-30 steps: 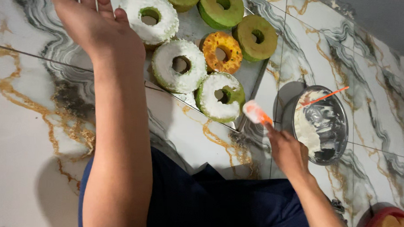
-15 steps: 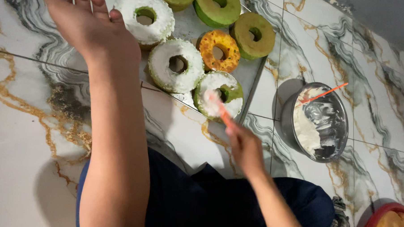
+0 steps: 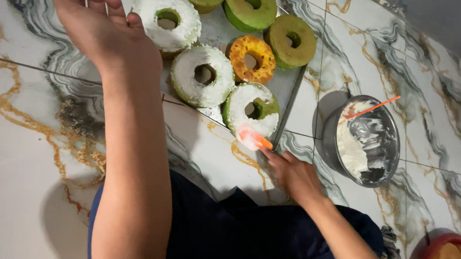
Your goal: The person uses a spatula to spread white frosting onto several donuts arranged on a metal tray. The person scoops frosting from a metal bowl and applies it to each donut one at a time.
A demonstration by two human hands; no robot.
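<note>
Lower now, the right hand (image 3: 295,175) grips a spatula (image 3: 253,139) touching the half-iced cake (image 3: 251,109); left hand (image 3: 103,30) lies flat, fingers apart. Right of it, a bowl (image 3: 365,140) holds cream.

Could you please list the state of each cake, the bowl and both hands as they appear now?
Nearest ring cake: partly frosted, green still showing.
Middle ring cake: fully white-frosted.
Far white ring cake: top frosted.
Orange ring cake: bare.
Green ring cake: bare.
Metal bowl: holds white cream and a second orange-handled tool.
Right hand: gripping an orange spatula loaded with cream.
Left hand: open, holding nothing, beside the tray.
</note>
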